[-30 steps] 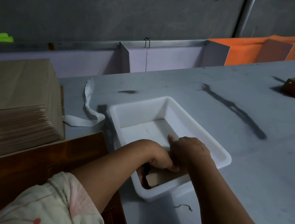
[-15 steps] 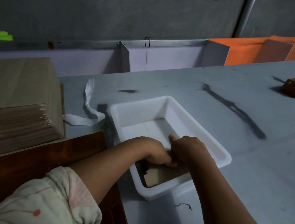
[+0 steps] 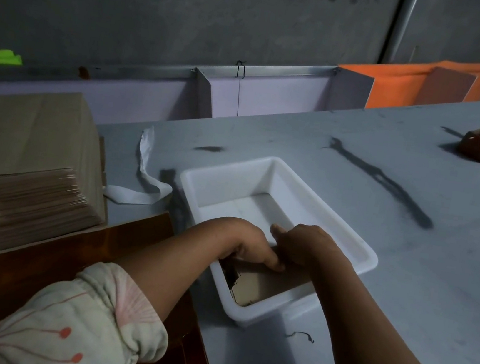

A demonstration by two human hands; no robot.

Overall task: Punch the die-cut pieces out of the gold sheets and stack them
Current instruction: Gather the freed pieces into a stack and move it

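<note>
Both hands are down in the white tray [image 3: 356,244] at frame centre, on the stack of pieces [image 3: 261,286] in its near end. Left hand [image 3: 250,245] lies flat on the stack's top, fingers pointing toward frame right; pressing, not clenched. Right hand [image 3: 300,246] sits just beside it, touching, fingers curled down on the stack's far edge; whether it actually pinches anything, can't tell.

Stack's long axis runs lower left to right, along the tray's near wall. Far half of the tray is bare.

Gold sheet [image 3: 36,261] lies at lower left, under the left forearm, so the left hand is nearer for the next grab. Cardboard pile [image 3: 20,157] at left frame.
</note>
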